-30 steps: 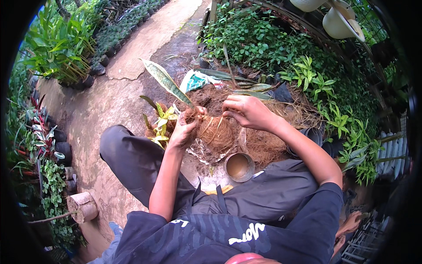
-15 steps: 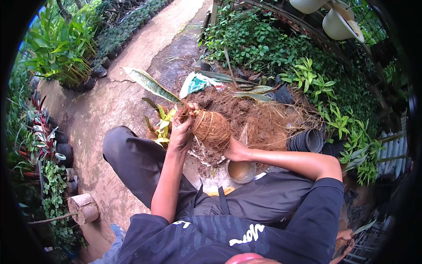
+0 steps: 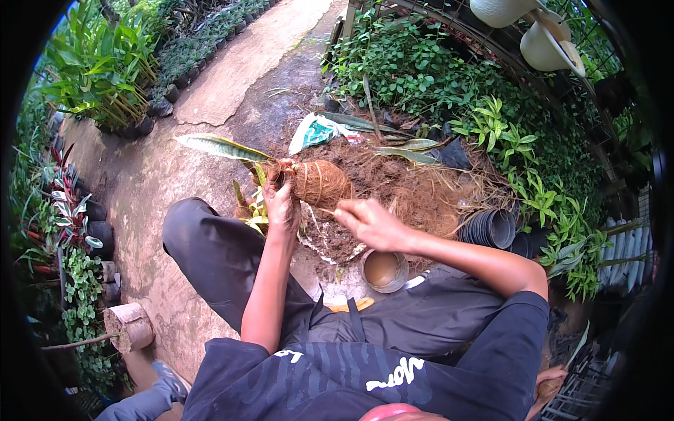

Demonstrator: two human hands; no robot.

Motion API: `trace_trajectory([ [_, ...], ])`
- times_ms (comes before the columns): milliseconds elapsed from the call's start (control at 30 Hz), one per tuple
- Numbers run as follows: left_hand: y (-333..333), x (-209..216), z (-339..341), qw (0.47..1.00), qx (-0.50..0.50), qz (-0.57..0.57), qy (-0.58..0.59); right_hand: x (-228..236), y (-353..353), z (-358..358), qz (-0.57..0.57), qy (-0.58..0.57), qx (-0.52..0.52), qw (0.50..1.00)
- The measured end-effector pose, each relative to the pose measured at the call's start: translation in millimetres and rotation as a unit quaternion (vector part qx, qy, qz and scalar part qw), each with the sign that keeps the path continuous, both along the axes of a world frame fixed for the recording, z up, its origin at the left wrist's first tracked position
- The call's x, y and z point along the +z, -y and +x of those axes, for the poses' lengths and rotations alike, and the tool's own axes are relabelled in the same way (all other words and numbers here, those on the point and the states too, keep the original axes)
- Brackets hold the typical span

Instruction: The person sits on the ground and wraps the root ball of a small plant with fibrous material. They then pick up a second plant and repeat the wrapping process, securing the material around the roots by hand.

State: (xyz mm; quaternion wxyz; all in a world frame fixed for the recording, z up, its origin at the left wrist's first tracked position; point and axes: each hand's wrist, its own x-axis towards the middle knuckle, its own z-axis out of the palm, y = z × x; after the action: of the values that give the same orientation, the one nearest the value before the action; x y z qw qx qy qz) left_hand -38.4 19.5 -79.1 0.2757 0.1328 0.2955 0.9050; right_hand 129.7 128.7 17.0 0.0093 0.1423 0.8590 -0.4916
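Passable at left over the concrete [image 3: 137, 217] beyond the knee [image 3: 193, 226], and from above over the low fibre heap [image 3: 428, 200]. Obstructed beside the left hand [image 3: 282, 205] by the fibre ball [image 3: 323, 180] and long leaf [image 3: 219, 146]; near the right hand [image 3: 371, 222] by a bowl [image 3: 387, 287]; farther right by stacked pots [image 3: 474, 230]; ahead by bushes [image 3: 400, 64].

Daylight falls on an outdoor plot, brightest on the pale path [image 3: 225, 77] leading off toward 11 o'clock. Tall leafy plants [image 3: 105, 67] in dark pots [image 3: 137, 128] stand beside it at 10 o'clock, red-leaved plants [image 3: 64, 189] grow at 9, and a pale cylindrical block [image 3: 131, 328] sits at 8. Dense green shrubs [image 3: 407, 70] fill 1 o'clock; two cream hats [image 3: 549, 50] hang at 2, and yellow-green plants [image 3: 543, 200] spread toward 3
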Motion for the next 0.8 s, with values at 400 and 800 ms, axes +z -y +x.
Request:
trace_trajectory([
  [400, 1, 36, 18, 0.961, -0.276, -0.018, -0.006, 15, -79, 0, 0.143, -0.192, 0.063, 0.969],
  [800, -3, 19, 20, 0.969, -0.216, 0.081, 0.086, -108, -10, 38, 0.048, -0.130, 0.056, 0.989],
])
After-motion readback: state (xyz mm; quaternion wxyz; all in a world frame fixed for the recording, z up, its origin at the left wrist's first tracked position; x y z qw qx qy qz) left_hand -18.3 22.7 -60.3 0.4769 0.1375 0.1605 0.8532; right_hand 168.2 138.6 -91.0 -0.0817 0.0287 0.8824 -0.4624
